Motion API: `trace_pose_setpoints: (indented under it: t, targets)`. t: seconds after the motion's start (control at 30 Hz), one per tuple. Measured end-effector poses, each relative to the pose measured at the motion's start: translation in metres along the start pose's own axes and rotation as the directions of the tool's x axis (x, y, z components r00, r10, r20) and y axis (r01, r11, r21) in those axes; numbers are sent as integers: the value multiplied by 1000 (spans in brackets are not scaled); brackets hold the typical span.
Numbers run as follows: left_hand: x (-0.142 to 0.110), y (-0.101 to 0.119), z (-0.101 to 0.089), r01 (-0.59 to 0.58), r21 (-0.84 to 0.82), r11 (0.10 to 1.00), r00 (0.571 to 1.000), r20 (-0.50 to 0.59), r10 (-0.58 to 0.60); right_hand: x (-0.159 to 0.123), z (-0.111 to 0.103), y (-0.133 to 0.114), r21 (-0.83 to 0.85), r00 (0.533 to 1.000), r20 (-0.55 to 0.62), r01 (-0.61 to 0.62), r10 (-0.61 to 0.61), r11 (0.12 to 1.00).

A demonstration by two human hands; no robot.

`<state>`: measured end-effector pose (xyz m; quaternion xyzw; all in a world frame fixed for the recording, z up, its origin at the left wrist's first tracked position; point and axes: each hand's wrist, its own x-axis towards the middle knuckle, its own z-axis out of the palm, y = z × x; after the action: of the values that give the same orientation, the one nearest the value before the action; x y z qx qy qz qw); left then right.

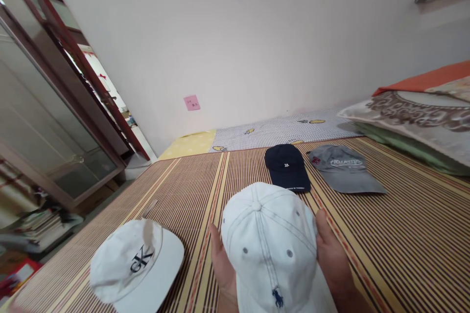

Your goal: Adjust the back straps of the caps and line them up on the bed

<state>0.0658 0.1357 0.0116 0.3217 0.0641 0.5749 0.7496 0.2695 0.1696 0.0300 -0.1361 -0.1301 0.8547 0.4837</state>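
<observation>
A white baseball cap with grey seams and a small dark blue horse-rider emblem is held up low in the middle, its brim toward me. My left hand grips it from the left side and my right hand from the right; most fingers are hidden beneath the cap. To the left lies another white cap with black letters on its front. Beyond the held cap rest a dark navy cap with a small white mark and a grey cap with white lettering, side by side.
A striped woven mat covers the bed, with a checked and yellow sheet at the wall. Pillows are stacked at the right. A pink note is stuck on the wall. An open door stands at the left.
</observation>
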Motion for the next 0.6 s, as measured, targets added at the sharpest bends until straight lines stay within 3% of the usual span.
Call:
trace_pose_setpoints:
  t: [0.2,0.4,0.6]
  targets:
    - [11,-5,23,-134,-46,990,989,57,137,-5,6,-2,-26,999,5,-40,41,999]
    - [0,1,11,2,-34,999,1000,10,-2,-9,6,-1,-11,998,-16,-64,64,998]
    - [-4,1,8,-115,-22,993,993,-12,115,-13,-5,0,-72,995,-82,-71,65,995]
